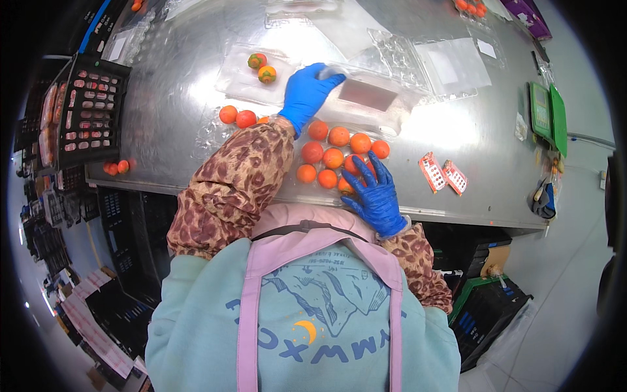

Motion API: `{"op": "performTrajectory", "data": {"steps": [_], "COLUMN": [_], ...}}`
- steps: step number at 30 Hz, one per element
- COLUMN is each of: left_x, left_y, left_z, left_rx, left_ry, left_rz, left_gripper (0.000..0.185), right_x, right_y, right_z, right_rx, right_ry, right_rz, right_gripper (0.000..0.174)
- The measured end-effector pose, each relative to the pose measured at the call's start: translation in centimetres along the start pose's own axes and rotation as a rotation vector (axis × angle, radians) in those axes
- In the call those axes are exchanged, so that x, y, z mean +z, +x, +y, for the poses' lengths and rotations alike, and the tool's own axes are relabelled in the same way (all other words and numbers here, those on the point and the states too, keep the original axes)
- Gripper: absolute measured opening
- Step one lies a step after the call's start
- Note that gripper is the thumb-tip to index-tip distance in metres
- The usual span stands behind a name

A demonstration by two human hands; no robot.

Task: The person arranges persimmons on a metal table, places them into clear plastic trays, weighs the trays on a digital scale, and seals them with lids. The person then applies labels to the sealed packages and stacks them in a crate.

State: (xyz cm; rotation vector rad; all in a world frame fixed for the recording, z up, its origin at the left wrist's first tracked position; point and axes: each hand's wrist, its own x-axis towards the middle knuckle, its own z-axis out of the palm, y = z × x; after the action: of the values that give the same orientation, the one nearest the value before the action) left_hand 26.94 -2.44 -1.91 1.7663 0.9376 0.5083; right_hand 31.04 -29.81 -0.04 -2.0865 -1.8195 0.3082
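My left hand, in a blue glove, grips the left end of a clear plastic container lid with thumb and fingers. Just in front of the lid, round orange fruits, which look like small persimmons, sit in rows in a clear tray. I cannot tell whether lid and tray are joined. Over the right side of those fruits lies my right hand, also blue-gloved, its fingers spread and partly hiding several of them. Two fruits with green calyxes rest on a clear plastic package beyond my left hand.
More orange fruits lie left of my forearm. Two printed cards are to the right on the metal table. A black crate stands at the left, and a green scale at the right. Clear trays lie farther back.
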Motion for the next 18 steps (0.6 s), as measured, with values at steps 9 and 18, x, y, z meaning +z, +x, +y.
{"op": "performTrajectory", "data": {"steps": [9,18], "left_x": [-2.0,-1.0], "left_y": [-0.9,-1.0], "left_z": [-1.4,-2.5], "left_rx": [-0.125,-0.033], "left_ry": [-0.082,-0.007], "left_rz": [-0.023,0.131], "left_gripper": [0.062,0.039], "right_x": [1.0,0.4], "right_y": [-2.4,-1.9], "right_z": [-0.4,-2.7], "right_rx": [0.031,0.252], "right_ry": [-0.002,-0.202], "right_rz": [0.124,0.193], "right_gripper": [0.039,0.052]}}
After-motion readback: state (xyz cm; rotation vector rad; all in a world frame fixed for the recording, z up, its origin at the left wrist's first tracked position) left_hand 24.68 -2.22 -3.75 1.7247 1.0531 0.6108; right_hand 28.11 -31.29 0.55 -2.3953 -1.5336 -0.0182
